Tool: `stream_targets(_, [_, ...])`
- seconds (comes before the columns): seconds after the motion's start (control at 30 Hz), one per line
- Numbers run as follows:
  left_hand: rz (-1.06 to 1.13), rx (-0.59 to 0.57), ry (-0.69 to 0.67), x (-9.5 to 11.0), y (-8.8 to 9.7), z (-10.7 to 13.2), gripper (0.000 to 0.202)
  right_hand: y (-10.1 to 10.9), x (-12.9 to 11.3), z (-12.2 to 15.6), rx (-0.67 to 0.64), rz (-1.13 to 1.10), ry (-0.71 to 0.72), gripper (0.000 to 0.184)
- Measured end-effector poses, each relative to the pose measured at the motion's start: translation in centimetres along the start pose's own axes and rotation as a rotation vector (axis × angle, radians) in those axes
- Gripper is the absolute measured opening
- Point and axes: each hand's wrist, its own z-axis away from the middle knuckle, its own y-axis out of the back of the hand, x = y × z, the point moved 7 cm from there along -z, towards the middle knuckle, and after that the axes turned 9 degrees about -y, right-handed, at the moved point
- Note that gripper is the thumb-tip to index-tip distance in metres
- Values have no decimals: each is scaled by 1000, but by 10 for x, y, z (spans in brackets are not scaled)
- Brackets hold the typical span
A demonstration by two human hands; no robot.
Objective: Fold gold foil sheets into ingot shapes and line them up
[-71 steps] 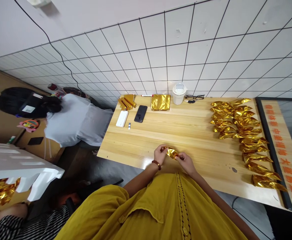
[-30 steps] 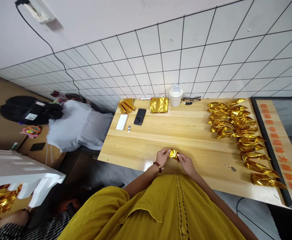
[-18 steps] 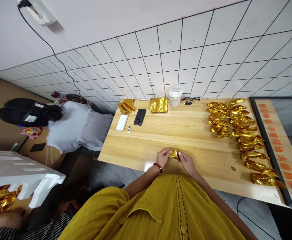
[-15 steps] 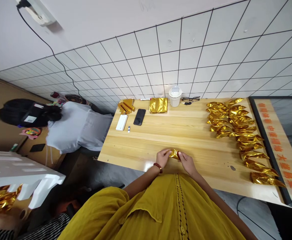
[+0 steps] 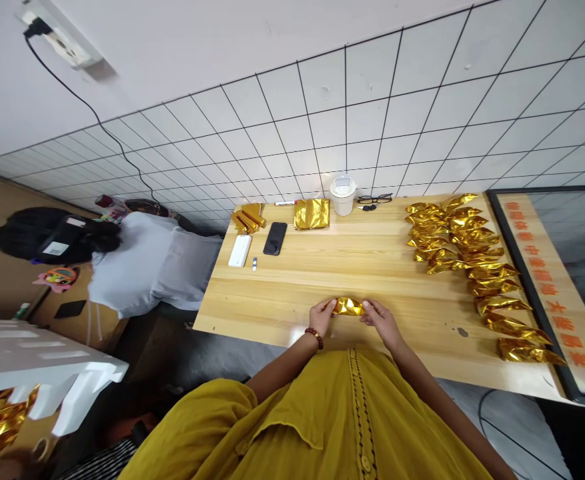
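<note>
Gold, likely light, slippery and crushable, the foil packet (image 5: 349,307), best held by its ends, is at the desk's (image 5: 267,300) six o'clock, left hand (image 5: 322,316) and right hand (image 5: 382,322), fingers nearly closed, pinching its nine- and three-o'clock ends.

Gold foil (image 5: 348,307) (shiny) between both hands (image 5: 321,316)

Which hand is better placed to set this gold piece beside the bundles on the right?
Probably the right hand, at the end of the gold piece nearer the gold bundles; the left hand grips the opposite end, farther away.
</note>
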Motion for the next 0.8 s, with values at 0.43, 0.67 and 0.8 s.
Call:
stream_targets(0.43, [7, -54, 52, -6, -7, 5, 44, -2, -8, 8, 66, 310, 219, 57])
stream_targets(0.67, [-707, -143, -192, 8, 33, -26, 75, 92, -36, -15, 320, 790, 254, 38])
stream_targets(0.8, [-1278, -267, -160, -13, 58, -41, 94, 167, -61, -22, 412, 931, 175, 34])
